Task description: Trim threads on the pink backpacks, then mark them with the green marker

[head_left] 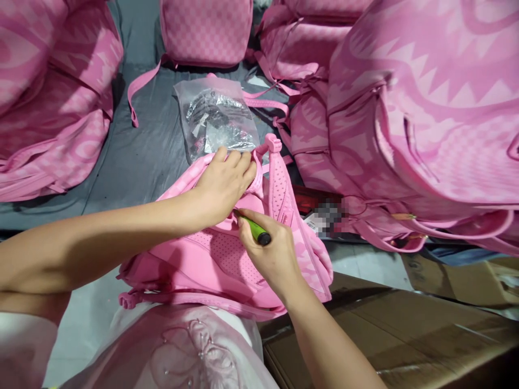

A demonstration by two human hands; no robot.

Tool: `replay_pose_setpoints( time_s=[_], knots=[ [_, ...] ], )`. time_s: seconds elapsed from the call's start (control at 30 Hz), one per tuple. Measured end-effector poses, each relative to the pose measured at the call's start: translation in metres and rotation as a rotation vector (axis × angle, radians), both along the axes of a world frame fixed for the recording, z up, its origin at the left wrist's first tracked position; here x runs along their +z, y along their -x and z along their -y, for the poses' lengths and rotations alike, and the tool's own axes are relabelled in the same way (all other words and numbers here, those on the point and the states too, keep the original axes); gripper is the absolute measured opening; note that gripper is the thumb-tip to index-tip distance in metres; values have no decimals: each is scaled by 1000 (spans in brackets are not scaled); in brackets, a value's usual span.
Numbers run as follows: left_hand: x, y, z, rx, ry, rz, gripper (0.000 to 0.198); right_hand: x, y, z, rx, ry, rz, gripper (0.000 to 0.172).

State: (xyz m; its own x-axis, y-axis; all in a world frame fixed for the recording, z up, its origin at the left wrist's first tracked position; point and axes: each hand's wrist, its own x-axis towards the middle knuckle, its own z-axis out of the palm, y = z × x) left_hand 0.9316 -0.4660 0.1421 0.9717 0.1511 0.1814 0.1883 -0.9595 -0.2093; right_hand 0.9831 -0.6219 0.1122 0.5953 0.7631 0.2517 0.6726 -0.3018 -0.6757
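A pink backpack [194, 265] with dotted mesh padding lies in front of me, its strap [279, 189] and buckle [273, 142] at the far side. Across its upper part rests my left hand [227, 181], fingers curled over and gripping the pink fabric. My right hand [270, 243] is closed round a green-handled tool [255, 229] with a black end. The tool's tip points at the backpack beside my left wrist; what it touches is partly hidden. Just beyond my left hand lies a clear plastic bag [219, 116] with dark items inside.
Pink patterned backpacks stand at the left [57, 102], back [206, 32] and right [438, 108] on a dark grey cloth-covered table [105, 162]. Cardboard boxes [385, 329] sit below at the right. A pink-tinted plastic-wrapped bundle [174, 351] is nearest me.
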Motion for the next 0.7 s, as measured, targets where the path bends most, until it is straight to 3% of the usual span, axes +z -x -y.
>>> replay_pose_setpoints(
  time_s=[0.2,0.3,0.47,0.7],
  knots=[
    [3,1,1,-16,-69,-26,52,1,-1,0,-14,29,31,30],
    [7,2,2,-4,-52,-75,53,-1,-2,-1,44,-1,-74,29],
    [8,8,1,-18,-43,-50,55,-3,0,-1,14,-29,-30,28],
    [17,43,4,5,-25,-55,75,-1,14,6,40,-79,-46,29]
  ],
)
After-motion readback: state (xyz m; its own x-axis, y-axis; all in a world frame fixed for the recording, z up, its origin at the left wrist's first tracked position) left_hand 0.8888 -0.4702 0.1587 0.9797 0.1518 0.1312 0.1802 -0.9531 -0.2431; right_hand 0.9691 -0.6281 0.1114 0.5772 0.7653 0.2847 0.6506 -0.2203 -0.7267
